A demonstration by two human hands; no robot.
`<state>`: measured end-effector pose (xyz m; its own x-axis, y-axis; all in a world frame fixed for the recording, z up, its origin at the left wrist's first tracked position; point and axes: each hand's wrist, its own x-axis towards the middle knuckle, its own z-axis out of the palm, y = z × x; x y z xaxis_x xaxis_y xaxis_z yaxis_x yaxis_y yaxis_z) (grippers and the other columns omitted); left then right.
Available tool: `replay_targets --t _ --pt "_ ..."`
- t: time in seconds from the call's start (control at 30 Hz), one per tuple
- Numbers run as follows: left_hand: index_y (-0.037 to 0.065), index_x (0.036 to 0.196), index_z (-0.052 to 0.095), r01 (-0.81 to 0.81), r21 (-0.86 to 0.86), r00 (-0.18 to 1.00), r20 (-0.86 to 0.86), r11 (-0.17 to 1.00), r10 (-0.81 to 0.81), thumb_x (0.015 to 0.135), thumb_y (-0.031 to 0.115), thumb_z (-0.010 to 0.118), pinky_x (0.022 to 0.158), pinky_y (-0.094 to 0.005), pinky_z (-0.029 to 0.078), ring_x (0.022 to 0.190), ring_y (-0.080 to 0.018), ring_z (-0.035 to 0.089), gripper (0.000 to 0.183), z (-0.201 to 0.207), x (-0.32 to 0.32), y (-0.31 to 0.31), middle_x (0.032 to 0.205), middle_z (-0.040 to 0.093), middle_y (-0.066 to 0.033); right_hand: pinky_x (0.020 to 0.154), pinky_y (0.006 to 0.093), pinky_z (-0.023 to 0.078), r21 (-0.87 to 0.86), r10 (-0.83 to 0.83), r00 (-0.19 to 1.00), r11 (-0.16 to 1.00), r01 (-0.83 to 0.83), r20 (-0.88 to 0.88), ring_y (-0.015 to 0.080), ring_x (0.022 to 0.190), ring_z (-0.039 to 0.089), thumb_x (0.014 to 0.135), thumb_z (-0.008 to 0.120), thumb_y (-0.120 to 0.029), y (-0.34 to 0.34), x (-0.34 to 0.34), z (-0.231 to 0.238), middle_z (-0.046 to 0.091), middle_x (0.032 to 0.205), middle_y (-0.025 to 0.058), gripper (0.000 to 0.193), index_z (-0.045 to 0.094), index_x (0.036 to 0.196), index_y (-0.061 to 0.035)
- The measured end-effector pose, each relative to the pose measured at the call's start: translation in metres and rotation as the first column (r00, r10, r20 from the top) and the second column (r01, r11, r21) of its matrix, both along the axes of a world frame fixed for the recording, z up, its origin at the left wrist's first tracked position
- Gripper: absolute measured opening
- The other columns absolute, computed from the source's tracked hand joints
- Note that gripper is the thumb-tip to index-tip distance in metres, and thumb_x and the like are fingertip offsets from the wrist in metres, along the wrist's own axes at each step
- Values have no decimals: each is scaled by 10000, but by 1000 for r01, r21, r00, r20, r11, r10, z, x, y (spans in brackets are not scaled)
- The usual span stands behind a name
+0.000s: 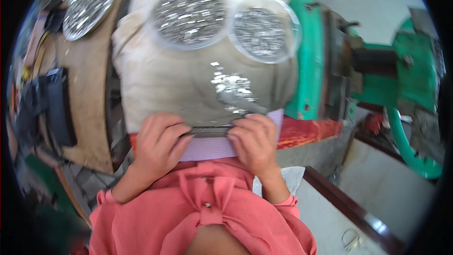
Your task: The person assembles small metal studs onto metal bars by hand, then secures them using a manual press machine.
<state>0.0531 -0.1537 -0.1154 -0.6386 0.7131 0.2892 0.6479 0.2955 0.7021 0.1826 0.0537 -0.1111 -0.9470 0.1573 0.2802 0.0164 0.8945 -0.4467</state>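
Observation:
My left hand (161, 141) and my right hand (255, 140) grip the two ends of a narrow dark strip (210, 131), level in front of my body. Fingers and thumbs are closed on it at both ends; the picture is too blurred to tell what kind of strip it is. Just beyond my right hand, a loose heap of small shiny metal pieces (232, 86) is spread on the grey-brown cloth (165, 85). A grey, flat-looking object (236, 101) lies over the near part of that heap. Beneath the strip shows a lilac ribbed mat (207, 149).
Two clear round tubs, a larger one (152, 21) and a smaller one (296, 30), hold many metal pieces at the back. Right of the cloth stands a green machine (304, 59). On the left is a wooden table (87, 89) with a dish of metal pieces (89, 7) and a black case (61, 108).

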Motion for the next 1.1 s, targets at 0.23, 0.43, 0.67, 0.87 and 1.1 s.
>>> replay_targets --t 0.23,0.43,0.67,0.87,1.1 --pt "12 998 664 124 236 930 311 964 -195 793 -24 714 790 -397 526 885 -278 657 214 26 3 -1 1008 663 -146 854 411 493 -41 -157 950 988 152 -271 284 965 606 732 777 -46 21 35 11 680 997 71 271 725 997 -79" --pt "-37 1301 588 170 511 74 846 843 -528 1014 63 530 1006 -375 508 1156 -254 641 310 37 21 47 1275 625 -175 958 409 432 215 -498 767 763 609 -405 307 1087 549 925 640 -108 76 75 32 636 1141 134 225 686 1135 -45" --pt "-39 1480 400 137 481 -487 794 866 -364 1085 213 445 1136 -368 405 1357 -259 506 471 34 68 133 1486 480 -194 996 409 388 250 -506 788 760 600 -352 311 1125 514 931 623 -86 129 88 55 619 1186 118 236 713 1149 -72" --pt "-47 1496 356 102 391 -595 761 915 -259 1071 192 453 1158 -367 392 1399 -273 459 497 17 108 185 1508 449 -198 991 424 392 231 -428 858 838 494 -283 322 1129 510 924 634 -94 147 84 60 613 1201 108 256 707 1170 -95" --pt "2 1516 350 -7 371 -585 751 928 -305 1078 233 440 1171 -379 372 1403 -261 447 503 4 115 224 1529 432 -162 1004 428 388 222 -350 904 887 404 -246 337 1160 476 927 612 -117 161 74 73 575 1285 130 289 699 1203 -113"
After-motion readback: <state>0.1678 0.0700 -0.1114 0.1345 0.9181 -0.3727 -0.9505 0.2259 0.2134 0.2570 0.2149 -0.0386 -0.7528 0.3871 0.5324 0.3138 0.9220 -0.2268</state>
